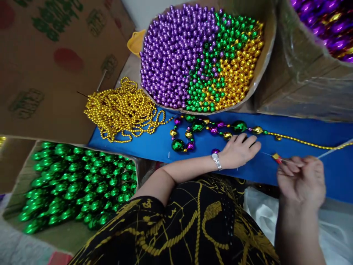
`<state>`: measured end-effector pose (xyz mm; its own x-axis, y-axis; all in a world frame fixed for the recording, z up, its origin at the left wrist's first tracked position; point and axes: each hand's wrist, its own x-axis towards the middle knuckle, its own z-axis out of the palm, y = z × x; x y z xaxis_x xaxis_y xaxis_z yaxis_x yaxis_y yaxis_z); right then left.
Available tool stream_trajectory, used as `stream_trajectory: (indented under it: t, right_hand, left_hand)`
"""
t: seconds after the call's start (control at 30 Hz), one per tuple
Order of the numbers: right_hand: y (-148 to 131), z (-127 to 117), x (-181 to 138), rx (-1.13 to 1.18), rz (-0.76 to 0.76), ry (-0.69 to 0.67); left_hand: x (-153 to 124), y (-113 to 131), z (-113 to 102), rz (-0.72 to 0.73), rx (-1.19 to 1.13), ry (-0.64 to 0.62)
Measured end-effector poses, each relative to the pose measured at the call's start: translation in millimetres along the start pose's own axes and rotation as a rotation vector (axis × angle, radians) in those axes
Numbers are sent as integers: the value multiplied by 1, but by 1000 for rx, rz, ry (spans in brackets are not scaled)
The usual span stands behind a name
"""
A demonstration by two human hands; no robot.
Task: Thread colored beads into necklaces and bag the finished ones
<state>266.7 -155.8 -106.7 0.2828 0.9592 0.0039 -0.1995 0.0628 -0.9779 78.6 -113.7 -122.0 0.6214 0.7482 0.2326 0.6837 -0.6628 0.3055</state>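
My left hand [239, 150], with a silver wristwatch [216, 160], rests on the blue mat [303, 132], fingers stretched out beside a strung strand of green, gold and purple beads [212, 129]. A loose purple bead [215, 151] lies by that wrist. My right hand [302, 180] is closed in a pinch on a thin needle with a red-and-yellow end [277, 158]. A pale thread [331, 150] runs from that hand off to the right. A thin gold strand [309, 142] trails right from the strung beads.
A round tray [264, 70] of purple, green and gold beads stands behind the mat. A heap of gold bead strands [121, 110] lies at the left. A box of large green beads [79, 184] sits lower left. Cardboard boxes [306, 73] stand at right.
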Motion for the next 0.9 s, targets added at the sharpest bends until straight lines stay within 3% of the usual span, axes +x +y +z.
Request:
stream_trajectory:
  t: [0.3, 0.47, 0.6, 0.7, 0.9]
  right_hand:
    - [-31, -29, 14, -83, -156, 171]
    - [-42, -30, 14, -106, -188, 190]
    - [-40, -23, 7, -22, -204, 245]
    - [-36, -21, 3, -36, -214, 266]
    - [-23, -21, -9, -70, -208, 351]
  left_hand:
    - [-3, -41, -1, -90, -29, -49]
    - [-8, -49, -1, -19, -32, -118]
    - [-6, -47, -12, 22, -176, 3]
    - [26, -35, -13, 82, -230, 56]
    - [132, 0, 39, 326, 40, -236]
